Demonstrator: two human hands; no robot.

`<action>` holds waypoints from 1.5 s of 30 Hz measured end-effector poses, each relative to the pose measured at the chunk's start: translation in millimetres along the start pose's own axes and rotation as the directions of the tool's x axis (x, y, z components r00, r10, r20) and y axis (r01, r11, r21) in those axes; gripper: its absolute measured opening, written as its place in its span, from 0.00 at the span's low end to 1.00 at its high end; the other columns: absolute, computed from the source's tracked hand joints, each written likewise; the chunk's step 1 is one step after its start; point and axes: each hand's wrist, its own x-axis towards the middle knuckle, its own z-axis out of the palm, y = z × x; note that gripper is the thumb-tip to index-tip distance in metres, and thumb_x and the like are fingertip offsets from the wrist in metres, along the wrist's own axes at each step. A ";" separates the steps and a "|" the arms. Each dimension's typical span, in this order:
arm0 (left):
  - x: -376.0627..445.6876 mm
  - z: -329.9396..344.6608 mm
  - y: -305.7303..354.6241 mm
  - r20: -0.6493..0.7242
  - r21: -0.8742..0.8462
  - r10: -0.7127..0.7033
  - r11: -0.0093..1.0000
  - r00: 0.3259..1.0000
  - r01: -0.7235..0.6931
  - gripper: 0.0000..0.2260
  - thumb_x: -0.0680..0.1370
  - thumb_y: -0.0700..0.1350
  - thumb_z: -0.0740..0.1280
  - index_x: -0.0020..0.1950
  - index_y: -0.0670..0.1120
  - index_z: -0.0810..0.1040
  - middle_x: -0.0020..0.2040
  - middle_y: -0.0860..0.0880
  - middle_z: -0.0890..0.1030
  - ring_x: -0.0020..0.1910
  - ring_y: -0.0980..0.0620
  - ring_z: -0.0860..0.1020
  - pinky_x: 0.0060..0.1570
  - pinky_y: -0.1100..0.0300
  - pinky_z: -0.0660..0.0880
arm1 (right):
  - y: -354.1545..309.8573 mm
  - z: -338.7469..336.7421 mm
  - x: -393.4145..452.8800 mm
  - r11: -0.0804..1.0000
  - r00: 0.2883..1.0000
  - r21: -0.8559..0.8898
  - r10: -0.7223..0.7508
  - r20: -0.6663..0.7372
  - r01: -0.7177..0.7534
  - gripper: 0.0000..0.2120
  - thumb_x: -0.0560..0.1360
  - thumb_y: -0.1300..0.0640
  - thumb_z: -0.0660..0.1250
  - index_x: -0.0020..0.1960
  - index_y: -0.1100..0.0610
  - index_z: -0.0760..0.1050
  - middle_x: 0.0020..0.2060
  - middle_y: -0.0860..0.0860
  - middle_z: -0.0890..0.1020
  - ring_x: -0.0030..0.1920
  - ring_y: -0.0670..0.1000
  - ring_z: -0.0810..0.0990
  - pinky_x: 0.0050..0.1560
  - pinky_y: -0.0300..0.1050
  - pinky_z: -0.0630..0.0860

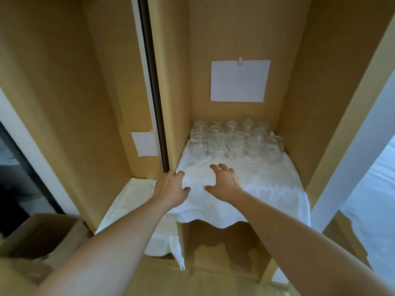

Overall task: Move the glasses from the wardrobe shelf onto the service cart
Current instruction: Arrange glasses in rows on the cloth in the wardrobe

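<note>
Both hands, left hand (pixel 171 186) and right hand (pixel 224 180), spread, nothing held. Glasses (pixel 233 142) just beyond fingertips: thin, fragile, slick, prob. handled; best gripped round the body.

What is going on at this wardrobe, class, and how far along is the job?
A person reaches both bare hands into a wardrobe toward a cluster of clear glasses standing at the back of a shelf covered by a white cloth. The left hand and the right hand hover over the cloth with fingers spread, short of the glasses and holding nothing. No glass has been picked up yet, and the cart is not in view. A blank paper is clipped to the back wall.
</note>
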 end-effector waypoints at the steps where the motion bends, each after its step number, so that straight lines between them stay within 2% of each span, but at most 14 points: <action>1: -4.1 -2.6 -4.1 -0.004 -0.003 -0.006 1.000 1.000 0.006 0.24 0.80 0.58 0.66 0.72 0.48 0.70 0.66 0.46 0.74 0.65 0.44 0.74 0.55 0.50 0.76 | -5.2 0.2 -2.5 1.000 1.000 0.002 -0.009 0.000 0.009 0.39 0.75 0.42 0.71 0.80 0.49 0.58 0.77 0.53 0.64 0.74 0.60 0.64 0.70 0.57 0.68; 6: -21.0 -21.9 -28.5 -0.034 -0.002 -0.006 1.000 0.999 0.006 0.23 0.80 0.58 0.66 0.71 0.49 0.71 0.65 0.47 0.75 0.64 0.44 0.73 0.57 0.48 0.76 | -41.4 5.9 -13.0 0.999 0.999 -0.007 -0.042 0.007 0.042 0.38 0.75 0.44 0.72 0.80 0.49 0.59 0.77 0.52 0.64 0.74 0.60 0.64 0.69 0.56 0.69; 10: -29.3 -35.2 -59.8 -0.038 0.013 -0.019 1.000 0.999 0.020 0.21 0.80 0.57 0.65 0.70 0.49 0.72 0.66 0.47 0.74 0.66 0.43 0.71 0.56 0.52 0.73 | -78.2 21.2 -14.6 0.999 0.998 -0.007 -0.053 0.017 0.053 0.37 0.75 0.45 0.71 0.79 0.48 0.59 0.76 0.51 0.65 0.72 0.59 0.65 0.67 0.54 0.70; 15: -41.5 -51.1 -121.9 -0.013 0.022 -0.029 0.999 1.000 0.029 0.22 0.81 0.57 0.64 0.71 0.48 0.71 0.67 0.46 0.73 0.67 0.43 0.70 0.59 0.50 0.73 | -141.2 50.7 -14.4 0.999 0.997 -0.003 -0.048 0.056 0.049 0.36 0.76 0.44 0.71 0.79 0.49 0.60 0.76 0.52 0.65 0.73 0.59 0.65 0.66 0.54 0.70; 19: -45.6 -59.4 -181.2 -0.017 0.003 -0.050 0.999 0.999 0.050 0.22 0.81 0.56 0.65 0.72 0.48 0.70 0.67 0.46 0.74 0.67 0.43 0.70 0.61 0.49 0.73 | -195.5 82.6 -9.6 0.999 0.995 0.000 -0.049 0.083 0.049 0.34 0.75 0.44 0.71 0.76 0.50 0.63 0.71 0.53 0.70 0.69 0.58 0.68 0.62 0.52 0.72; 25: -52.0 -49.1 -269.3 0.020 -0.070 -0.079 0.994 0.997 0.080 0.25 0.79 0.57 0.67 0.73 0.49 0.70 0.68 0.46 0.73 0.68 0.43 0.70 0.64 0.48 0.72 | -262.3 132.9 -7.3 1.000 0.992 0.021 -0.018 0.129 0.016 0.38 0.74 0.43 0.72 0.79 0.49 0.60 0.76 0.52 0.65 0.74 0.59 0.64 0.71 0.55 0.68; 28: -54.0 -40.9 -303.3 0.062 -0.111 -0.101 0.988 0.993 0.107 0.25 0.79 0.57 0.68 0.72 0.47 0.69 0.68 0.44 0.73 0.68 0.42 0.70 0.64 0.47 0.72 | -284.5 156.1 -5.2 1.000 0.989 0.015 0.011 0.149 -0.014 0.38 0.74 0.43 0.72 0.79 0.48 0.60 0.76 0.53 0.66 0.73 0.59 0.65 0.69 0.55 0.70; 37: -48.7 -13.4 -359.0 0.180 -0.122 -0.151 0.977 0.972 0.175 0.28 0.79 0.57 0.67 0.75 0.48 0.66 0.69 0.44 0.72 0.69 0.41 0.69 0.64 0.46 0.73 | -309.0 211.1 -2.1 0.994 0.960 0.001 0.104 0.260 -0.108 0.38 0.75 0.46 0.71 0.80 0.49 0.58 0.75 0.53 0.66 0.73 0.59 0.66 0.68 0.54 0.71; 41: -28.9 -1.8 -366.2 0.191 -0.144 -0.158 0.972 0.969 0.187 0.28 0.80 0.56 0.67 0.76 0.48 0.66 0.70 0.45 0.71 0.69 0.42 0.69 0.61 0.48 0.74 | -306.8 222.2 21.7 0.991 0.954 0.011 0.125 0.274 -0.133 0.38 0.76 0.47 0.72 0.80 0.50 0.58 0.75 0.52 0.66 0.73 0.58 0.66 0.67 0.53 0.72; 45: -1.7 10.4 -373.3 0.213 -0.143 -0.172 0.968 0.962 0.205 0.28 0.79 0.57 0.67 0.76 0.48 0.66 0.70 0.45 0.71 0.69 0.42 0.69 0.62 0.47 0.74 | -302.8 234.3 55.8 0.988 0.948 0.040 0.128 0.290 -0.146 0.37 0.76 0.47 0.71 0.79 0.50 0.59 0.74 0.52 0.67 0.73 0.57 0.65 0.68 0.54 0.71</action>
